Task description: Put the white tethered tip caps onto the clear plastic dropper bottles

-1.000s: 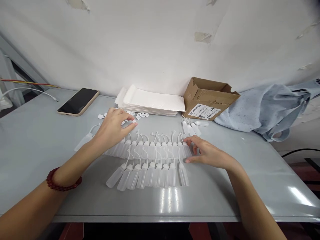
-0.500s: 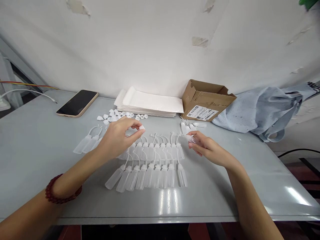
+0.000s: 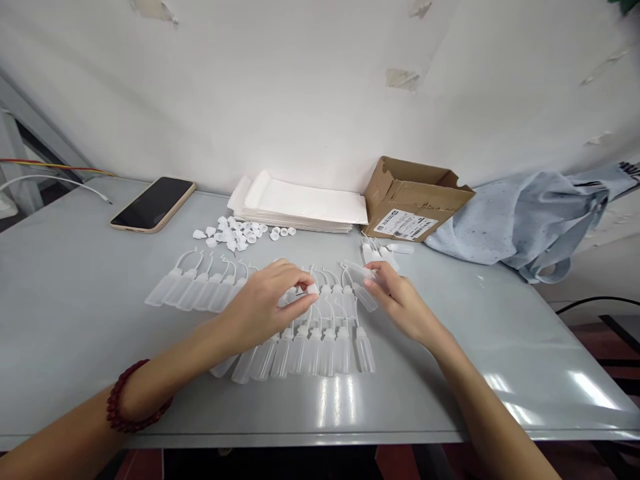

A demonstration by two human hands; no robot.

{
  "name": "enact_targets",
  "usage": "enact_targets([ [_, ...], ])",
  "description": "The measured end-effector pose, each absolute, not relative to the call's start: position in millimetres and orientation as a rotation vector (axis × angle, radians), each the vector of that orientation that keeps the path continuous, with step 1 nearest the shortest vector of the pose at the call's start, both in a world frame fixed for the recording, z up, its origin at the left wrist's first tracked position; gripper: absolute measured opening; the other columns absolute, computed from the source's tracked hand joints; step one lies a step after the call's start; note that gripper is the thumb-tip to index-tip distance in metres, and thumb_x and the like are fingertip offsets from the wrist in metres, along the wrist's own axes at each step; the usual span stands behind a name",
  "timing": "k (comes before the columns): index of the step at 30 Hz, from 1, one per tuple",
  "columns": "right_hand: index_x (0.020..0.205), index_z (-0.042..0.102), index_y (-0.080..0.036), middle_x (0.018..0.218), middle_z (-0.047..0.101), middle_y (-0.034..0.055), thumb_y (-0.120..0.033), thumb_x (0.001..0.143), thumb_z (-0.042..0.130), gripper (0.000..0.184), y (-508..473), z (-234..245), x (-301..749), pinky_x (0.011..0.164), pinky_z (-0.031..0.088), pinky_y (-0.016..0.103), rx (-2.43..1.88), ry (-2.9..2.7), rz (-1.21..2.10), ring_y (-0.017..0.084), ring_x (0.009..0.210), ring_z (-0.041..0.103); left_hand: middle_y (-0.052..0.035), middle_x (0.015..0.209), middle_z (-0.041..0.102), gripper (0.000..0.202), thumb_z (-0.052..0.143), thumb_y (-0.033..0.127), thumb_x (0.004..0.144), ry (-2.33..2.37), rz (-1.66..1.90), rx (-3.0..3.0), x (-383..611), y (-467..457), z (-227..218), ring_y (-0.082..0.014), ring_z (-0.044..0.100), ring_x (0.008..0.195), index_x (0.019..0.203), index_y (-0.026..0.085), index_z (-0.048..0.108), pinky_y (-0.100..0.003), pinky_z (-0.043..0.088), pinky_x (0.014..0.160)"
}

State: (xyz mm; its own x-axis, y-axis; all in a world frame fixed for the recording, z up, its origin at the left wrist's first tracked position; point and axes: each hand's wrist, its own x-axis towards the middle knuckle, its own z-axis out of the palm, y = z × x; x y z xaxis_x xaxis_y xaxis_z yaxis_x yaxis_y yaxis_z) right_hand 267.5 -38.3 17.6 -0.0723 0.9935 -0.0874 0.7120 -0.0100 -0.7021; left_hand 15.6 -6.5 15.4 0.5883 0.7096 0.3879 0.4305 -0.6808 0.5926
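Observation:
Two rows of small translucent squeeze bottles [image 3: 310,347] with tethered caps lie on the grey table [image 3: 75,333]. My left hand [image 3: 267,307] hovers over the back row, its thumb and fingertips pinched on a small white cap [image 3: 313,289]. My right hand [image 3: 400,300] holds one translucent bottle [image 3: 359,272] lifted just above the right end of the back row, with its neck pointing left towards the cap. A loose heap of white caps [image 3: 235,233] lies behind the rows.
A phone [image 3: 153,203] lies at the back left by some cables. A stack of white bags [image 3: 300,207] and an open cardboard box [image 3: 413,200] stand against the wall. A blue cloth bag [image 3: 540,220] lies at the right. A few more bottles [image 3: 387,252] lie near the box.
My left hand came from the cap heap down and right with a cap, uncovering the left bottles. My right hand picked a bottle off the row and raised it towards the cap.

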Motion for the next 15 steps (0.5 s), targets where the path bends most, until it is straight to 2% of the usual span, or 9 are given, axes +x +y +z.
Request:
enact_targets([
  [6,0.099,0.050,-0.019,0.057,0.042,-0.0042,-0.047,0.093,0.037,0.032,-33.7,18.0,272.4,0.052,0.029,0.028,-1.891,-1.826,0.790,0.016,0.052,0.042,0.0001,0.079,0.064,0.010,0.053,0.028,0.089,0.936,0.862,2.375,15.3,-6.2,17.8,-0.0155,0.058,0.080,0.087,0.019,0.059,-0.027,0.045,0.070],
  [11,0.107,0.047,-0.016,0.054,0.043,-0.0040,-0.045,0.093,0.034,0.034,-31.9,13.9,272.9,0.053,0.031,0.029,-1.960,-1.787,0.581,0.019,0.052,0.045,-0.0009,0.079,0.064,0.012,0.052,0.029,0.089,0.949,0.860,2.375,14.8,-6.6,16.8,-0.0167,0.059,0.080,0.088,0.020,0.060,-0.028,0.046,0.069],
  [15,0.109,0.042,-0.018,0.055,0.042,-0.0047,-0.045,0.092,0.036,0.032,-31.2,12.1,272.2,0.053,0.029,0.029,-1.903,-1.651,0.485,0.017,0.051,0.042,-0.0006,0.079,0.064,0.012,0.053,0.027,0.089,0.928,0.876,2.366,15.0,-7.3,18.1,-0.0156,0.058,0.080,0.087,0.019,0.060,-0.027,0.045,0.070],
])
